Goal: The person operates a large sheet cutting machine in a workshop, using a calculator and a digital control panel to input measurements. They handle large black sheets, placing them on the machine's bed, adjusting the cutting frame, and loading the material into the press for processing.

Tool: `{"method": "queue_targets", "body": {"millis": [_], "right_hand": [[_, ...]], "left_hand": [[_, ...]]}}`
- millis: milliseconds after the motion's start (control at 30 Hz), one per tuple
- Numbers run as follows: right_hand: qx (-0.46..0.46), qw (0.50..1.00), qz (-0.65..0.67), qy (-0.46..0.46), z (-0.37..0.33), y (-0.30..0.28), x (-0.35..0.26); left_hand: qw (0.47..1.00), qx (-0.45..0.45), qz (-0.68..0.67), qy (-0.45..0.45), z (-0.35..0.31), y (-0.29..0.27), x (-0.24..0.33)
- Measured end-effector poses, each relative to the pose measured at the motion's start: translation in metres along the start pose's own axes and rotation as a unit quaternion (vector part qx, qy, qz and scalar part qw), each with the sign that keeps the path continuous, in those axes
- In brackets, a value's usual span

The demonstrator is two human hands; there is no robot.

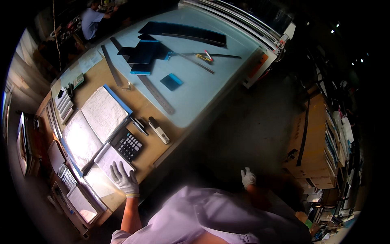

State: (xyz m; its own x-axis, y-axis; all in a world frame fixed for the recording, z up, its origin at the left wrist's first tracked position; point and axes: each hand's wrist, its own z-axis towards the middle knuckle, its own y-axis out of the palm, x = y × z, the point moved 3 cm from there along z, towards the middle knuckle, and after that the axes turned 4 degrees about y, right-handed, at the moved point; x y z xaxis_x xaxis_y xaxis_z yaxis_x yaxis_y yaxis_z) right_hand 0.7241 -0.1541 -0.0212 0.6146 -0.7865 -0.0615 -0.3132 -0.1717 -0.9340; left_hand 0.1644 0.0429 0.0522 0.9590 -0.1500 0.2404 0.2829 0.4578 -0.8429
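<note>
My left hand (125, 179), in a white glove, lies with fingers spread on a small notepad (111, 159) near the table's edge. Beside the notepad is a dark calculator (129, 145). A large open notebook (103, 114) with handwritten pages and a blue cover lies just beyond. My right hand (248, 178), also gloved, hangs off the table at my side. Its fingers are loosely apart and nothing shows in it.
On the pale blue mat (195, 97) lie dark sheet pieces (144, 55), a long dark strip (183, 33), a steel ruler (156, 95) and coloured knives (205, 56). A stapler (158, 130) sits near the edge. Cardboard boxes (310, 140) stand right; a person (91, 20) sits far left.
</note>
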Motion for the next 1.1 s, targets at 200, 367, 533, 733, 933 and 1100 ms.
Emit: {"method": "queue_targets", "body": {"millis": [200,367,533,733,933,1100], "right_hand": [[-0.176,0.904,0.113,0.374,0.054,0.041,0.173],[-0.042,0.796,0.476,0.371,0.195,-0.058,0.137],[0.084,0.968,0.235,0.031,0.35,-0.08,0.184],[0.022,0.951,0.293,0.096,0.481,-0.119,0.212],[-0.058,0.951,0.236,0.189,0.622,-0.157,0.244],[-0.105,0.96,0.163,0.2,0.8,-0.219,0.295]], "left_hand": [[0.942,-0.236,-0.112,0.211,0.082,0.145,0.257],[0.928,-0.313,-0.018,0.202,0.153,0.246,0.392],[0.941,-0.306,-0.011,0.148,0.214,0.329,0.526],[0.966,-0.247,0.041,0.069,0.299,0.429,0.634],[0.965,-0.255,0.061,0.027,0.361,0.485,0.703],[0.95,-0.301,0.085,-0.014,0.397,0.517,0.761]]}}
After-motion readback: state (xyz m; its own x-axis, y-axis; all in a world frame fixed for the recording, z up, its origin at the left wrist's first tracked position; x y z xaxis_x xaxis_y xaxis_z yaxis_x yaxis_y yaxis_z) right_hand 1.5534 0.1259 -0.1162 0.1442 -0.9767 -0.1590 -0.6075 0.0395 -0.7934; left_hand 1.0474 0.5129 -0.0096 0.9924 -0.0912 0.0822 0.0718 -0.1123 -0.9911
